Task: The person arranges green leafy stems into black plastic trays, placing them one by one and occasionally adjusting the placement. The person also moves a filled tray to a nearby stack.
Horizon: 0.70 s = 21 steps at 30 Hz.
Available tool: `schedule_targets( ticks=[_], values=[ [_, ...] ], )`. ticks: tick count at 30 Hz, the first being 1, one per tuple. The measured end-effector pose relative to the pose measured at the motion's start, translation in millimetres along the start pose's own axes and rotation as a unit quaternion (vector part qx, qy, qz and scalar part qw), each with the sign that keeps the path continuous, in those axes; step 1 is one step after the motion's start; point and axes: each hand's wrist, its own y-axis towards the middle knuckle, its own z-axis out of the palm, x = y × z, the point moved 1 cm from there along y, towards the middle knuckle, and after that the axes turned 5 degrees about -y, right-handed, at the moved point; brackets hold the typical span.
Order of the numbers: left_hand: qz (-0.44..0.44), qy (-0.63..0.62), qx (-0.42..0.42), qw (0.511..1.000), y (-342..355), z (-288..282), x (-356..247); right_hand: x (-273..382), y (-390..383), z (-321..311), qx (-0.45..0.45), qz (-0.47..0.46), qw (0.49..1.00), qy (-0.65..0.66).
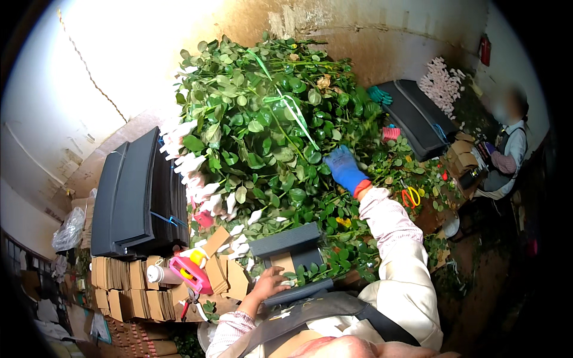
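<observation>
A large heap of leafy rose stems (256, 119) fills the middle, with wrapped white rose heads (206, 191) sticking out along its left side. My right hand (345, 167), in a blue glove with a red cuff, reaches to the heap's right part. Its fingers are spread against the leaves, and no stem shows clearly in them. Close to my body, my bare left hand (271, 283) lies with fingers stretched out beside a folded dark corrugated sheet (286, 239). A brown cardboard piece (283, 261) and a few leafy stems lie within that sheet.
Dark corrugated sheets (134, 191) are stacked left, above brown cardboard pieces (113, 274). Nearby are a pink-and-yellow tape dispenser (190, 274), a white bottle (162, 274) and pruning shears (192, 303). Yellow-handled scissors (410, 197) lie right. A co-worker (507, 149) sits far right beside another sheet stack (412, 119).
</observation>
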Motion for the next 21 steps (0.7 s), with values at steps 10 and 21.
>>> schedule_targets(
  ticks=[10,21],
  values=[
    [-0.014,-0.01,-0.005,1.0,-5,3,-2,-8,-122,-47,-0.164,0.006,0.977,0.135],
    [-0.017,-0.012,0.002,1.0,-5,2,-3,-7,-156,-90,-0.307,0.016,0.943,0.127]
  ],
)
